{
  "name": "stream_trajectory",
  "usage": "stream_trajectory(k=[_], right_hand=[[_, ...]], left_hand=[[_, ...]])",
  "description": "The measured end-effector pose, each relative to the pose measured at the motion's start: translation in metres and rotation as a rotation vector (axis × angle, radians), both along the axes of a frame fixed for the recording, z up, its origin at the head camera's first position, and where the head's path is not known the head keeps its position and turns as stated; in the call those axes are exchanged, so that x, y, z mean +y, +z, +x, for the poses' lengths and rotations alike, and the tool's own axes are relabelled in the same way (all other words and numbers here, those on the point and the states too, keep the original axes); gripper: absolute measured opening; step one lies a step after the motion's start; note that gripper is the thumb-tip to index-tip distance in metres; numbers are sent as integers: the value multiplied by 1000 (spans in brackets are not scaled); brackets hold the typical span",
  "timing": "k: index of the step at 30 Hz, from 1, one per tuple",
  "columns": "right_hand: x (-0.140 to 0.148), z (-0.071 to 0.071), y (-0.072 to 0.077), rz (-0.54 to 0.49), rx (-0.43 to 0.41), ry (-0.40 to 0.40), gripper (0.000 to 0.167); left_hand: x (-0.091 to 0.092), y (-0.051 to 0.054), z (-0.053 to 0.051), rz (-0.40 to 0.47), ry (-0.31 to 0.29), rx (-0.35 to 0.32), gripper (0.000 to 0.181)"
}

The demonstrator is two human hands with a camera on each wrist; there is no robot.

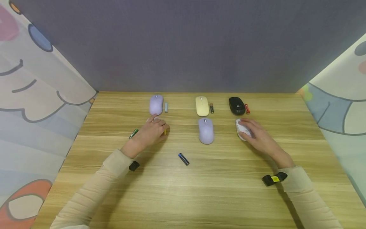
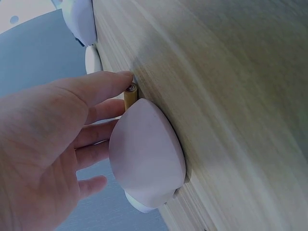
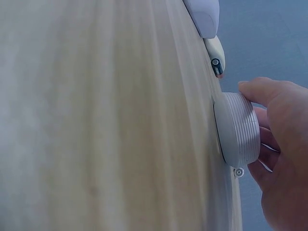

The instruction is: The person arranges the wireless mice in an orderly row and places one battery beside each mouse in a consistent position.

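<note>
In the head view my left hand (image 1: 150, 133) is over a pale mouse, mostly hidden there. The left wrist view shows that pale pink mouse (image 2: 147, 151) with a yellow battery (image 2: 130, 96) beside it, between my thumb and index finger. My right hand (image 1: 261, 138) holds a white mouse (image 1: 242, 128) by its sides, thumb on the near side. The right wrist view shows the ribbed edge of this white mouse (image 3: 238, 130) close to the tabletop. Between the hands lies a lilac mouse (image 1: 206, 131).
Along the back stand another lilac mouse (image 1: 156, 105) with a pale blue battery (image 1: 166, 107), a yellow mouse (image 1: 202, 106) with a dark battery (image 1: 211, 108), and a black mouse (image 1: 237, 106) with a red battery (image 1: 247, 109). A green battery (image 1: 133, 133) and blue-black battery (image 1: 184, 159) lie nearer.
</note>
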State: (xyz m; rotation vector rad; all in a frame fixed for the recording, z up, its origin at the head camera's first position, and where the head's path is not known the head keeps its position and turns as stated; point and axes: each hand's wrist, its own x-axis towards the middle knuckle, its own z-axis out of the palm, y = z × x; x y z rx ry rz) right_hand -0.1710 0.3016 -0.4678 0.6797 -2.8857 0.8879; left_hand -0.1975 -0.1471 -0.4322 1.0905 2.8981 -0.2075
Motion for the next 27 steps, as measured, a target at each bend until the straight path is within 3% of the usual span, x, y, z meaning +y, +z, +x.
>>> stream_trajectory(k=[7,17,27], right_hand=[[0,-2,-3,7,3,0,46],[0,0,-2,3,-8,-2,46],[1,1,0,-5,-1,3,47]], left_hand=[[-1,1,1,15,5,-6,40],[-9,-4,7,98,-65,78,49],[-22,-1,16,179,-24,37,51]])
